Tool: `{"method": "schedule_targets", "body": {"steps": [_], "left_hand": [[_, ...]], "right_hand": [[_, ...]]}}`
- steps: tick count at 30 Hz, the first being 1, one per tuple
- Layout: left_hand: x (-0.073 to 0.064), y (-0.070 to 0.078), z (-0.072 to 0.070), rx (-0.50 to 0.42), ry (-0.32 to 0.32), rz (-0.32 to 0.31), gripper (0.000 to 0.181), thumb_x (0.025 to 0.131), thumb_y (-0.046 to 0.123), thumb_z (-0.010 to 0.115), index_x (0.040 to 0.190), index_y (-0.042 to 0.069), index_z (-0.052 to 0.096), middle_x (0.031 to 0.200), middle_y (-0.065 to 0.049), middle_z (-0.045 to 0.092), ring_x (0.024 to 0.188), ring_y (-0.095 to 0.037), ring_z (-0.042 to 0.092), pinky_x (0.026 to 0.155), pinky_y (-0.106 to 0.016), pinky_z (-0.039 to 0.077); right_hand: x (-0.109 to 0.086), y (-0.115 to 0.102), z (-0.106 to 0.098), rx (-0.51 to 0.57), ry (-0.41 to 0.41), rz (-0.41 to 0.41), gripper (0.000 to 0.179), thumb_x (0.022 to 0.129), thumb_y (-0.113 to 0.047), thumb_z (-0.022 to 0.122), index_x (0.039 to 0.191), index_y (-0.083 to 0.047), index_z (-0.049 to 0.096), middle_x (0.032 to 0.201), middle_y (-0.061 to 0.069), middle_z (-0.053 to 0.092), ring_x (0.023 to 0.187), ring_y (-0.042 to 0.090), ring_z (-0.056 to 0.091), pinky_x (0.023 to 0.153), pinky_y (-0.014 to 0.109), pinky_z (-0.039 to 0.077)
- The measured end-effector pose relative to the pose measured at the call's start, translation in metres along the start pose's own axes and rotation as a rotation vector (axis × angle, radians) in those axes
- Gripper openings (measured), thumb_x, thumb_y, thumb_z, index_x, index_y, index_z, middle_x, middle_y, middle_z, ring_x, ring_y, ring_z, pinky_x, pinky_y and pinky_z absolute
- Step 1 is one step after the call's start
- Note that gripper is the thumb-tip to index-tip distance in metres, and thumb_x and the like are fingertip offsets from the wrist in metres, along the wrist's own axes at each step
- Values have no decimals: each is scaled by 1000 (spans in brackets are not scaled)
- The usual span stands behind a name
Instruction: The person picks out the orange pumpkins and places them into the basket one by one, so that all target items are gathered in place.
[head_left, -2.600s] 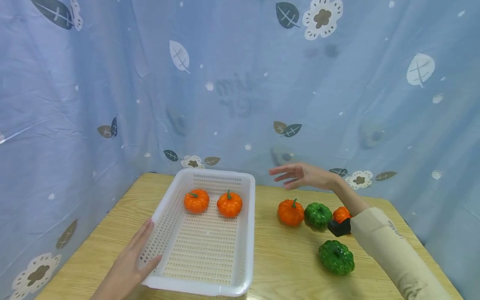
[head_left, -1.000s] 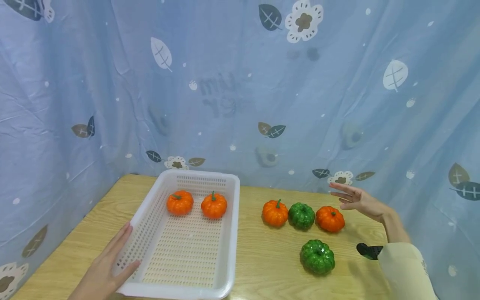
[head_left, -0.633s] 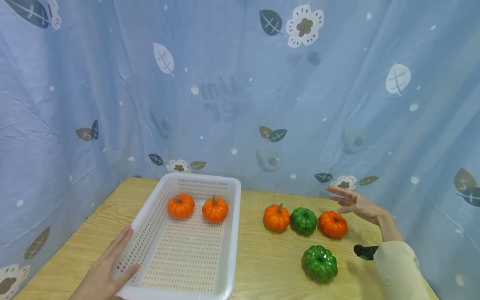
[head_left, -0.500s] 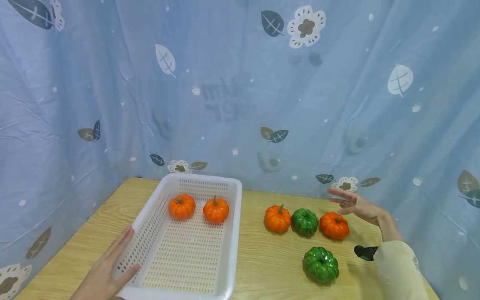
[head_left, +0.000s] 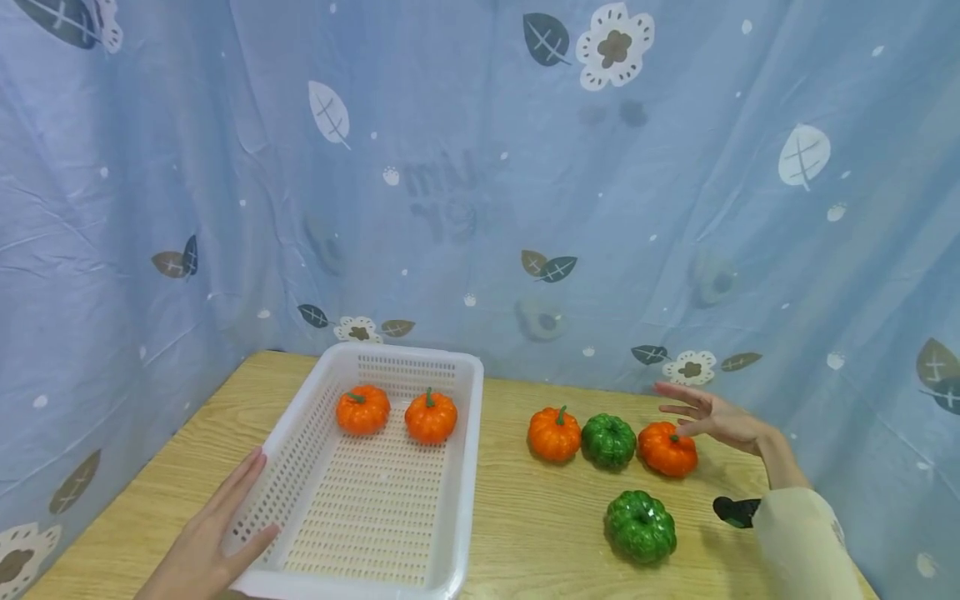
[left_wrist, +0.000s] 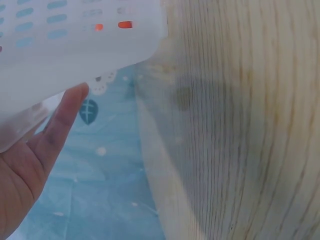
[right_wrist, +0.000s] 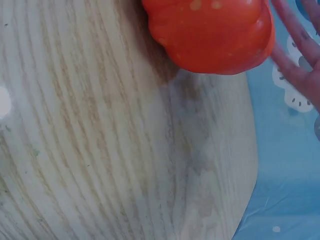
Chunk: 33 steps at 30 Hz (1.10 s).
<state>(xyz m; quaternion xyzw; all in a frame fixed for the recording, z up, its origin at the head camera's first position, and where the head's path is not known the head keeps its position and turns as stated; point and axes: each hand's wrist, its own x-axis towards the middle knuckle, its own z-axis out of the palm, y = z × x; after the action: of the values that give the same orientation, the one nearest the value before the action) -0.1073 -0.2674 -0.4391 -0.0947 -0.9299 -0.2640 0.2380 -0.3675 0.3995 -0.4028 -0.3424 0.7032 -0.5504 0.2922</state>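
Note:
My left hand [head_left: 206, 537] rests with straight fingers along the left side of a white perforated basket [head_left: 468, 467]. Inside the basket, towards its far end, sit two orange pumpkins, the left one [head_left: 363, 410] and the right one [head_left: 431, 417]. On the right, my right hand [head_left: 720, 419] hovers with spread fingers just above and behind an orange pumpkin [head_left: 667, 451]. In the right wrist view that pumpkin [right_wrist: 215, 35] is close beside the fingers, which are not curled round it. To its left stand a green pumpkin [head_left: 608, 442] and another orange pumpkin [head_left: 554, 435].
A second green pumpkin [head_left: 641, 527] lies nearer on the wooden table [head_left: 540, 533]. Blue patterned curtain [head_left: 450, 167] hangs behind and at both sides of the table. A black wrist-camera part [head_left: 735, 511] juts from the right sleeve [head_left: 802, 533].
My right hand has moved right, from beside the basket to over the rightmost orange pumpkin, and lowered slightly of late. The left hand stays at the basket. The head view has shifted.

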Motion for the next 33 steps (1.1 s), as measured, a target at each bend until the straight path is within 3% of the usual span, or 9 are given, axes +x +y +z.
{"method": "schedule_targets", "body": {"steps": [5, 8, 14, 19, 25, 30, 33], "left_hand": [[0, -1, 0, -5, 27, 68, 93, 75, 14, 80, 151, 7, 28, 156, 22, 11, 129, 22, 6, 95, 5, 6], [0, -2, 0, 8, 46, 98, 94, 73, 14, 81, 150, 6, 29, 155, 23, 10, 132, 19, 6, 97, 4, 5], [0, -3, -1, 10, 45, 73, 93, 73, 13, 80, 151, 8, 29, 156, 20, 13, 129, 21, 6, 96, 5, 5], [0, -1, -1, 8, -3, 8, 93, 76, 16, 79, 152, 10, 26, 158, 4, 19, 124, 26, 4, 92, 6, 4], [0, -1, 0, 0, 0, 8, 92, 76, 15, 79, 152, 9, 26, 156, 14, 16, 125, 25, 4, 92, 6, 4], [0, -1, -1, 12, -12, -14, 93, 77, 17, 79, 153, 10, 25, 157, -6, 23, 123, 27, 2, 91, 7, 3], [0, 0, 0, 17, -12, -17, 93, 77, 17, 79, 153, 11, 24, 156, -12, 25, 123, 27, 3, 91, 7, 3]], "right_hand": [[-4, -2, 1, 33, -118, -21, 76, 94, 16, 40, 155, -12, 3, 151, -23, 27, 132, 4, 39, 102, 25, 43], [-10, -2, 3, 39, -136, -30, 75, 94, 16, 40, 155, -9, 3, 153, -19, 27, 132, 5, 39, 103, 25, 42], [-16, 4, 11, -3, -121, 32, 73, 93, 13, 46, 151, 3, 3, 152, -19, 28, 134, 0, 34, 105, 23, 38], [-19, 14, 18, -19, -97, 39, 73, 92, 11, 50, 151, 4, 6, 154, -15, 27, 133, -4, 31, 103, 18, 35], [-18, 20, 24, 2, -66, 17, 73, 91, 12, 51, 150, 4, 8, 152, -18, 28, 133, -7, 30, 101, 11, 32], [-14, 25, 27, -16, -39, 25, 74, 90, 11, 53, 150, 6, 10, 148, -23, 30, 131, -9, 31, 100, 11, 33], [-12, 27, 30, -34, -23, 34, 75, 88, 9, 56, 149, 7, 12, 147, -24, 31, 129, -9, 34, 100, 13, 35]]}}
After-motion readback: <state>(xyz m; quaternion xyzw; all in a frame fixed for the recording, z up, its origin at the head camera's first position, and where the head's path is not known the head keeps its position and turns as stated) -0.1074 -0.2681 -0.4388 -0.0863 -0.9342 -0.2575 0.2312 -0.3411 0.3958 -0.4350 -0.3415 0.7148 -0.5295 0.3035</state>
